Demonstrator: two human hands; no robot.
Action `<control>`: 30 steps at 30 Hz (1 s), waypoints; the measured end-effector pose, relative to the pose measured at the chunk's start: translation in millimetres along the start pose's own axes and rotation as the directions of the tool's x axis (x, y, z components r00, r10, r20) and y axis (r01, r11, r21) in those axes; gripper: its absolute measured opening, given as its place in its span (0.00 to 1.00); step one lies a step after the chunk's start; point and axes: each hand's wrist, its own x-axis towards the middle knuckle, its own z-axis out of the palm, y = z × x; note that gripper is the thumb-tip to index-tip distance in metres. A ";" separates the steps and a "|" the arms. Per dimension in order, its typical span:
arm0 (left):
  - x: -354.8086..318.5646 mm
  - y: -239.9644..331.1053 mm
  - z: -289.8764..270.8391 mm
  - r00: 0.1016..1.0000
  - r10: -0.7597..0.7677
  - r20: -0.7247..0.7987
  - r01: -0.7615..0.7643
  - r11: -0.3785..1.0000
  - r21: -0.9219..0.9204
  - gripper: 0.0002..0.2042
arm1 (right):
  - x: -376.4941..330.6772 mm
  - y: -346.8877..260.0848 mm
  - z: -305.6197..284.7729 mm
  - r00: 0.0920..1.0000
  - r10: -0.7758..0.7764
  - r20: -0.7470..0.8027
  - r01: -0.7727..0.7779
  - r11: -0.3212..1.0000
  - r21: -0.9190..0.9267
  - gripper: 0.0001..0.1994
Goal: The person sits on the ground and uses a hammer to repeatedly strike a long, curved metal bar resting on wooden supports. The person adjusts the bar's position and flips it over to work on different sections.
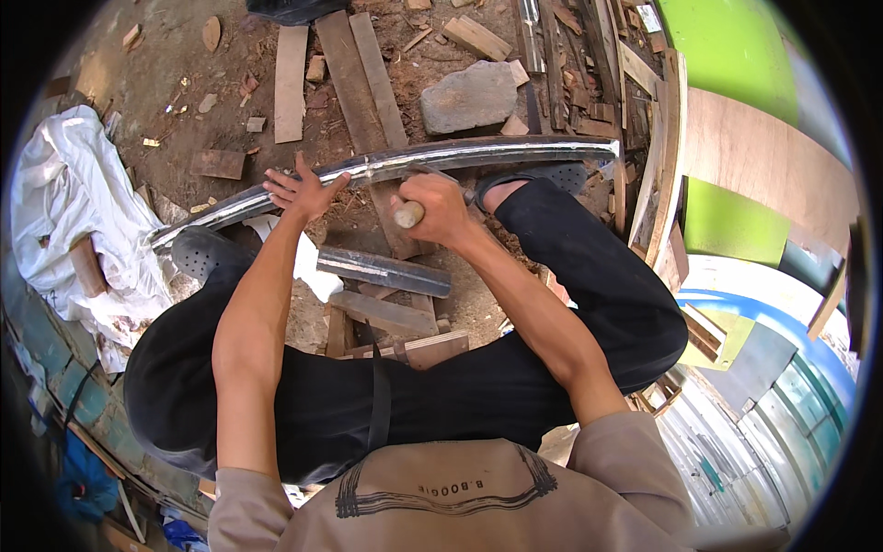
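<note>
A long dark bar [478, 150] with a whitish streak along its top lies crosswise in front of me, between my two shoes. My left hand [303, 190] rests on it left of its middle, fingers spread and gripping nothing. Just right of there, my right hand [438, 208] is wrapped around a wooden-handled tool [408, 215]. The handle's rounded butt points toward me. A thin dark part by the knuckles reaches toward the bar; the tool's working end is too small and covered to tell its kind. Nearer to me lies a shorter dark piece [386, 271] with a similar whitish streak.
Planks [353, 83] and a grey stone block [469, 97] lie on the dirt beyond the bar. Wood scraps [382, 313] sit between my legs. A crumpled white cloth [83, 221] is at the left. Leaning boards [669, 156] and green panels [736, 221] border the right.
</note>
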 end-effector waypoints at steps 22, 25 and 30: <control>2.9 1.5 1.7 0.998 -0.042 -0.045 0.044 0.998 0.053 0.69 | -60.0 -38.1 -32.5 0.108 0.635 0.765 -0.888 -0.284 0.361 0.22; -2.3 4.5 -0.4 0.998 -0.049 -0.031 0.051 0.997 0.054 0.71 | -57.8 -24.3 -29.0 -0.029 0.627 0.779 -0.950 -0.260 0.173 0.18; -5.3 6.3 -1.9 0.999 -0.039 -0.026 0.039 0.999 0.029 0.74 | -86.4 -10.5 -14.3 -0.139 0.550 0.823 -0.968 -0.249 0.003 0.16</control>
